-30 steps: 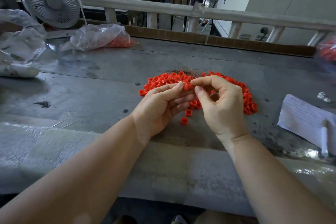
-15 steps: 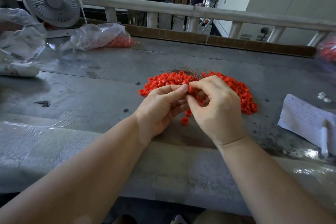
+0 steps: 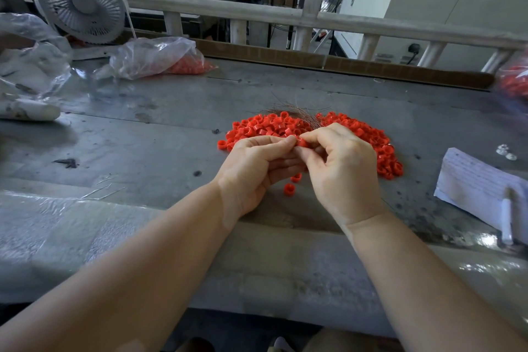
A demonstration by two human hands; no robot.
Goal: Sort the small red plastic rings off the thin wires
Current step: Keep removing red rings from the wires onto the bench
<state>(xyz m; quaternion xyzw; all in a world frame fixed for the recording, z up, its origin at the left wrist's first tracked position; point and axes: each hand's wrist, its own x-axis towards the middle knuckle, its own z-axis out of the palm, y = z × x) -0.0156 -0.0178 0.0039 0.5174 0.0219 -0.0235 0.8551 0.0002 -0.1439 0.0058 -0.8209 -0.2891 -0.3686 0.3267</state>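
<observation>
Over the pile, mid-table: both hands met fingertip to fingertip above the red rings (image 3: 288,128).
left hand (image 3: 257,168): fingers curled, thumb and forefinger pinching at the red ring (image 3: 301,142) held between the two hands.
right hand (image 3: 345,171): fingers curled, pinching the same ring from the other side; whether a wire ran through it, could not tell.
rings location: heaped on the grey metal table (image 3: 171,134), spread behind and right of the hands; two loose rings (image 3: 289,188) lay just below the hands, near the left wrist.
wires (image 3: 297,111): thin brownish bundle at the far edge of the pile, partly buried in rings, ends fanned out loose.
ring handling: judged very light, rigid plastic, smooth and probably slippery; small enough to pop out of a pinch and roll off.
where to hold: across the ring's outer wall with two fingertips, bore left free so the wire can slide out.
wire handling: judged springy, easy to kink, tangles with its neighbours; best held close to the ring, pulled straight along its axis.
risk: flicked rings scattering toward the paper sheet (image 3: 480,180) and pen (image 3: 507,220).
</observation>
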